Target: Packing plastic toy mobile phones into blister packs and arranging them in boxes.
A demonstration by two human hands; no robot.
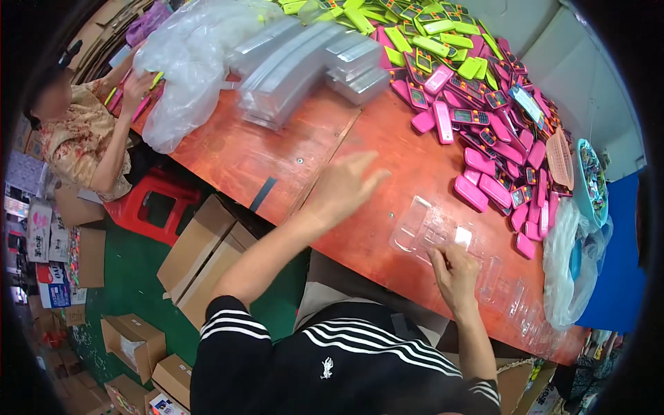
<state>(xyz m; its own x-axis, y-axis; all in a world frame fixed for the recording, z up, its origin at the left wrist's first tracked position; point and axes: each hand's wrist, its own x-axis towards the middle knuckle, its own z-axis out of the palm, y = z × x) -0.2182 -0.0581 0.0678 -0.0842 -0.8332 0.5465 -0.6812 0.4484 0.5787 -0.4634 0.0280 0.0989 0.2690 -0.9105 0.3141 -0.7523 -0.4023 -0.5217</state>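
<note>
My left hand [346, 188] hangs over the middle of the orange-red table, slightly blurred, fingers stretched out and holding nothing. Farther right, my right hand [453, 275] is closed, thumb and fingers pinched at the near edge of a clear plastic blister tray [413, 225]. More clear blister trays [519, 308] lie in a row to the right of that hand. Beyond my hands spreads a heap of pink toy phones [477, 190], with lime-green toy phones [429, 45] piled behind them. Stacks of clear plastic packaging [283, 76] stand ahead of my left hand.
A large clear bag [190, 76] covers the table's far left. There a person [86, 138] handles pink and green pieces beside a red stool [149, 204]. A teal basket [590, 183] and a plastic bag [570, 266] sit at the right edge. Cardboard boxes [207, 252] stand below, left.
</note>
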